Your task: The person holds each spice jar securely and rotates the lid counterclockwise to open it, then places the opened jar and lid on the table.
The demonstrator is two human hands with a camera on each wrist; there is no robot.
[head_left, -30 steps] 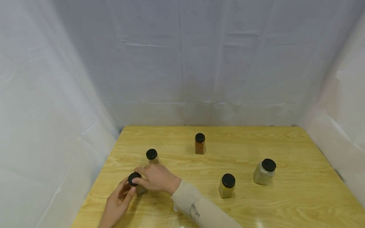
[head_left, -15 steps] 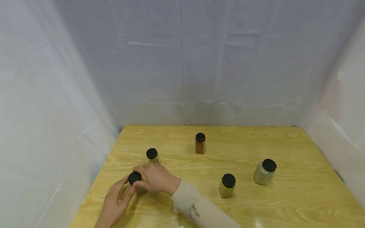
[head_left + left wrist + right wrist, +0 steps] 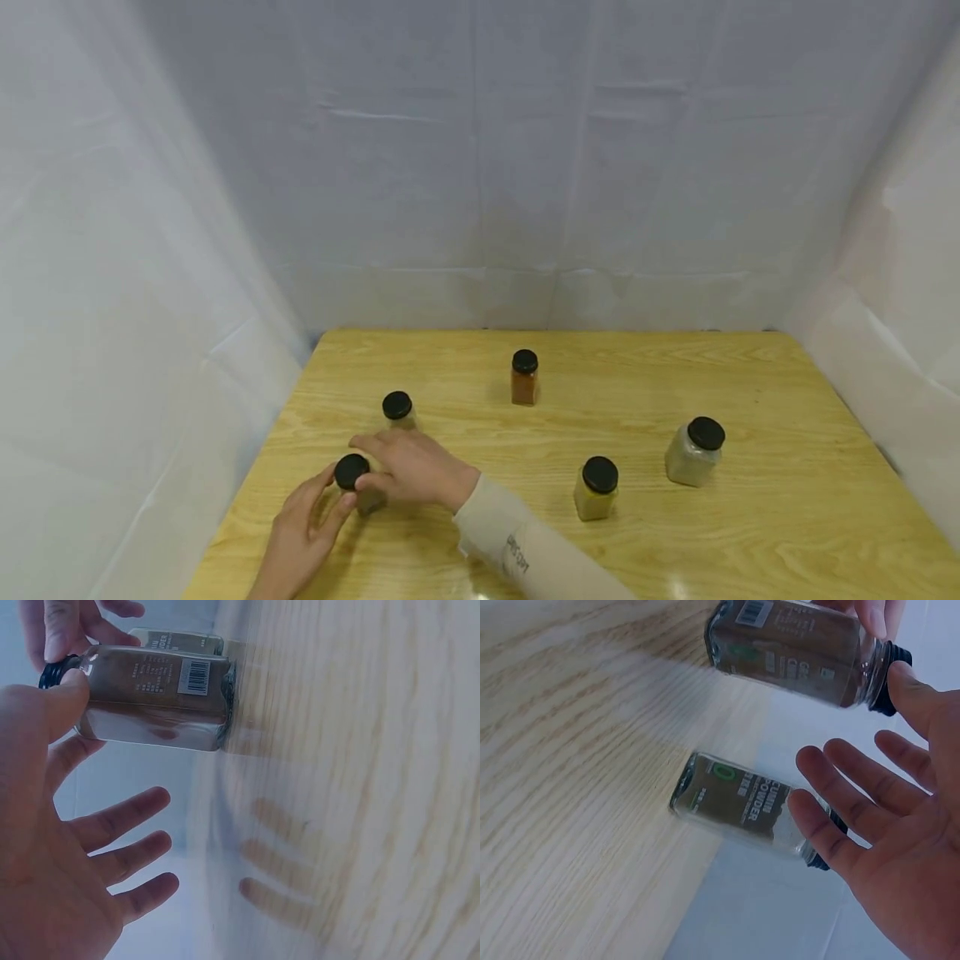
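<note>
1. One brown-powder jar [image 3: 154, 690] between left hand [image 3: 298, 533] and right hand [image 3: 416, 467]; long axis near upright, base at the table [image 3: 480, 442], touching or not I can't tell.
2. Left has the closer hold: thumb and forefinger pinch the neck, other three fingers straight, spread.
3. Right opposite, thumb touching the black lid [image 3: 352, 472], fingers extended, nothing gripped.
4. Cumin jar [image 3: 735, 799] just beyond right's fingers.

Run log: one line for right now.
left hand: holds capped jar by neck | right hand: thumb on black lid | Cumin Powder jar: upright nearby | red-brown jar: upright
</note>
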